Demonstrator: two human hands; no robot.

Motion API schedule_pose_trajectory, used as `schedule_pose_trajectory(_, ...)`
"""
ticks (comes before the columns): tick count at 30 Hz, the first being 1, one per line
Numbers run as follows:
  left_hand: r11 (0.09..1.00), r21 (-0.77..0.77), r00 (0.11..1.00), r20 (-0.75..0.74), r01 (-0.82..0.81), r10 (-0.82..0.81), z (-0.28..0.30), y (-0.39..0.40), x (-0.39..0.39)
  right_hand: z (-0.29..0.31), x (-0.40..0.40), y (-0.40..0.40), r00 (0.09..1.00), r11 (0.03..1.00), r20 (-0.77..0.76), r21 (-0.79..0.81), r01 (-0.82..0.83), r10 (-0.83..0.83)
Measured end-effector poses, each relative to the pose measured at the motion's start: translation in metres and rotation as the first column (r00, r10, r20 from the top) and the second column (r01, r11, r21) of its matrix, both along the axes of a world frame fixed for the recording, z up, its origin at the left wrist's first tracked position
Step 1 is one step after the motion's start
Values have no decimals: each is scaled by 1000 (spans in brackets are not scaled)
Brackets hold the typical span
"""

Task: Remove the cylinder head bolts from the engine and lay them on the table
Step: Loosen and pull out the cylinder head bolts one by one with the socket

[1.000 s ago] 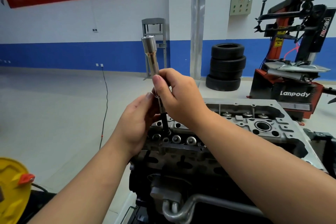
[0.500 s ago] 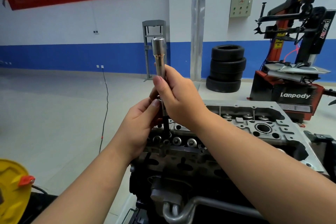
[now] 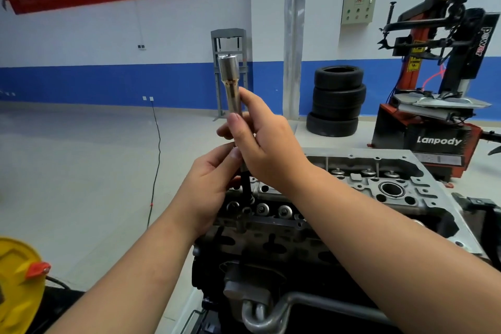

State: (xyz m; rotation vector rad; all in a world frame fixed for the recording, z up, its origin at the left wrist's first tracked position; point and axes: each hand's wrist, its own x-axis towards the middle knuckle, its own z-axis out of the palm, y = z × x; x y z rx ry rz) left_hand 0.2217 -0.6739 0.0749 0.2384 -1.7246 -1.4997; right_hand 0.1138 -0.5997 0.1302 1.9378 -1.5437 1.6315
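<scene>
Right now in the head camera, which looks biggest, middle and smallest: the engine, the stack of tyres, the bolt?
1. engine, nearest the camera
2. stack of tyres, farther off
3. bolt, held by both hands

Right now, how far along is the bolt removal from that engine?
Done: hard to tell, no removed bolts show anywhere. In hand: both hands, right hand and left hand, draw one long bolt up out of the cylinder head. Left: laying it on the table, which is out of view.

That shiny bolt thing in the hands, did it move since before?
Yes. The cylinder head bolt has risen further out of the engine, lifted by the right hand. The left hand rose too, fingers on the dark shank. Both hands kept their hold; the engine stayed put.
</scene>
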Motion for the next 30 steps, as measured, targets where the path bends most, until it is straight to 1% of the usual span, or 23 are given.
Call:
schedule_pose_trajectory(3,998,27,997,-64,-52,54,2,2,-2,0,0,0,999,994,-33,-107,13,-17)
schedule_pose_trajectory(5,994,55,992,-70,-99,103,3,3,-3,0,-2,-1,998,988,-54,-156,21,-29)
schedule_pose_trajectory(6,993,59,992,-69,-100,104,3,4,-3,0,-2,-2,998,987,-56,-160,28,-37)
schedule_pose_trajectory(11,999,34,1000,-10,-11,12,1,1,-1,-1,-3,-4,993,989,-84,-130,71,-82)
schedule_pose_trajectory(14,999,3,999,-16,-32,32,2,4,-1,-2,-1,-3,995,989,-72,-137,63,-74)
schedule_pose_trajectory(17,995,0,994,-47,-101,101,3,6,-3,0,-2,-2,996,984,-68,-172,51,-64)
schedule_pose_trajectory(19,992,-9,991,-42,-128,127,3,8,-4,0,-2,-3,995,980,-70,-192,59,-73)
schedule_pose_trajectory(21,992,-29,993,-6,-119,119,3,9,-4,0,-2,-5,993,979,-75,-190,75,-91)
schedule_pose_trajectory(24,996,-13,996,23,-88,88,3,10,-3,-2,-2,-6,992,988,-95,-135,73,-86)
schedule_pose_trajectory(27,996,-14,997,-7,-83,83,5,12,-2,-2,-1,-4,993,992,-92,-106,67,-77)
schedule_pose_trajectory(30,993,30,991,-65,-111,113,7,13,-3,-1,-2,-3,993,988,-93,-142,56,-69)
